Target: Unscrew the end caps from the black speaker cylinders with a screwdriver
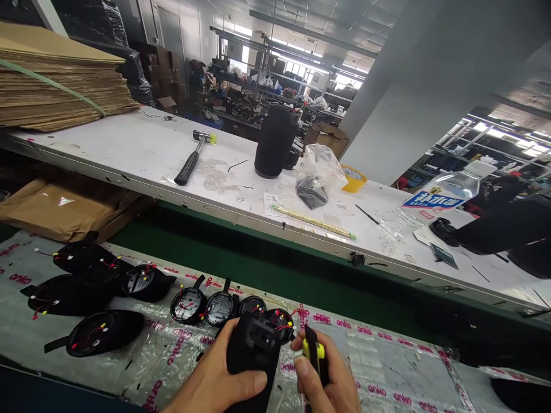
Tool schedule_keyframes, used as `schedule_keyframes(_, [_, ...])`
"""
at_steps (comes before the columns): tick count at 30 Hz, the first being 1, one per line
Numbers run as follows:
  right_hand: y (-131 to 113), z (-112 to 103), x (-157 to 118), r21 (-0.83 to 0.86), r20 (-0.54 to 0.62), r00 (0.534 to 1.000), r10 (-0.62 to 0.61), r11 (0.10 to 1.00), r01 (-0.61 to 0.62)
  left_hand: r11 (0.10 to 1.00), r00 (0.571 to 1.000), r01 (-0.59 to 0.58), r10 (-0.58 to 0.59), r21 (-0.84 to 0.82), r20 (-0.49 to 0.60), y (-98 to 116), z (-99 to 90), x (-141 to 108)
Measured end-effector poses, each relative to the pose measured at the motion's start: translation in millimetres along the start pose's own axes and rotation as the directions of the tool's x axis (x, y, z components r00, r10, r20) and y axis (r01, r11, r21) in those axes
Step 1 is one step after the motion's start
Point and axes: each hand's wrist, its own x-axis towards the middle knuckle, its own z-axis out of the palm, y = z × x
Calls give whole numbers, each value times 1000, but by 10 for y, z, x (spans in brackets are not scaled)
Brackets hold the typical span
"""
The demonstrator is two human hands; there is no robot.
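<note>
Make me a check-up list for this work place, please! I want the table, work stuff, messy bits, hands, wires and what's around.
Surface: lower bench wrapped in plastic with pink printing; white shelf marked and scuffed.
Job's things: black cloth-covered unit; black-and-yellow tool.
Clutter: hammer, clear bottle and plastic bag on the shelf.
Hands: left hand grips the unit; right hand grips the tool.
Cables: loose red wires on several black units.
Surroundings: cardboard stack, grey pillar.
</note>
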Motion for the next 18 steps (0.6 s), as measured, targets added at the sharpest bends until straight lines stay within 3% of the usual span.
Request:
schedule_keyframes(2, [36,68,37,28,-4,1000,13,1000,-13,990,995,-11,25,138,-101,-72,4,6])
schedule_keyframes(4, [73,151,72,84,5,999,47,995,-47,990,990,-22,42,140,-138,-133,7,-4])
schedule_keyframes(7, [116,230,108,172,62,991,123,976,-132,1000,998,-20,21,17,-53,-155,-27,-44])
schedule_keyframes(12, [192,227,142,390,169,958,233,877,-282,955,980,197,-187,-223,67,-79,-152,-60])
schedule_keyframes(15, [273,264,142,549,227,943,244,768,-331,936,976,196,-156,-293,154,-77,-110,-5])
schedule_keyframes(18, [349,329,126,615,265,932,248,701,-361,891,974,140,-45,-431,222,-101,39,58])
